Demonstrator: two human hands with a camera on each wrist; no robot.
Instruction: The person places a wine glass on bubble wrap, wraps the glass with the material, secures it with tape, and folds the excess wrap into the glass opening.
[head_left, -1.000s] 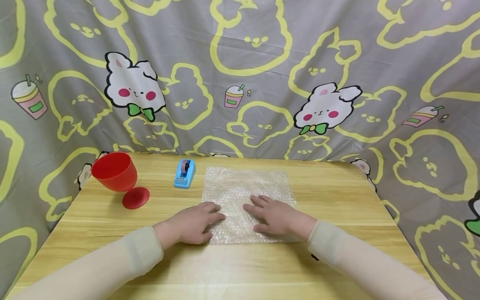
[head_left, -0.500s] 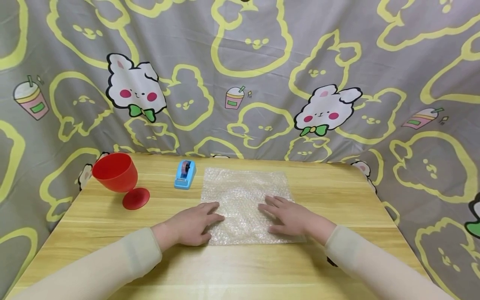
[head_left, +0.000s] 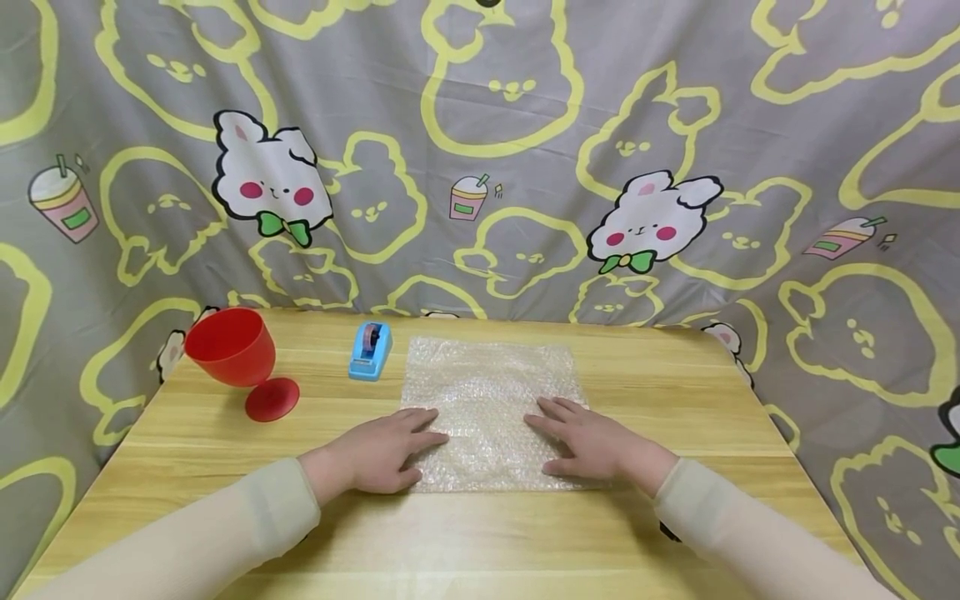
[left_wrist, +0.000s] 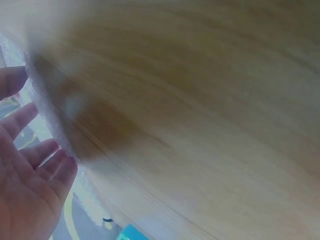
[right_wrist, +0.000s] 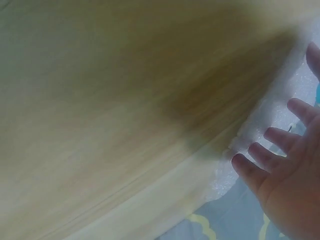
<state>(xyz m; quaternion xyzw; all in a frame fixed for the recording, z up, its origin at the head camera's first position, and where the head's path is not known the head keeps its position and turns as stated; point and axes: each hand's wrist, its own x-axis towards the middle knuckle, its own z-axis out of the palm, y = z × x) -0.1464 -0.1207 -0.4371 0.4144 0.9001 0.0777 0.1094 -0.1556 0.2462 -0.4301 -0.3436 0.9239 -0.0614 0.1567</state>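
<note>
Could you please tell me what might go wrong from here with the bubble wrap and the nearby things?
The bubble wrap might slide or crease, since the left hand and the right hand lie spread at its sides without gripping it. The blue tape dispenser sits near its left edge, so shifting the wrap that way could bump it. The red goblet, wide-bowled on a smaller foot, might tip if knocked.

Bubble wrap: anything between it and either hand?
Nothing visible. In the head view, the left hand overlaps the left edge of the bubble wrap and the right hand its right side. The blue tape dispenser and red goblet stand off to the left, outside both gaps.
</note>
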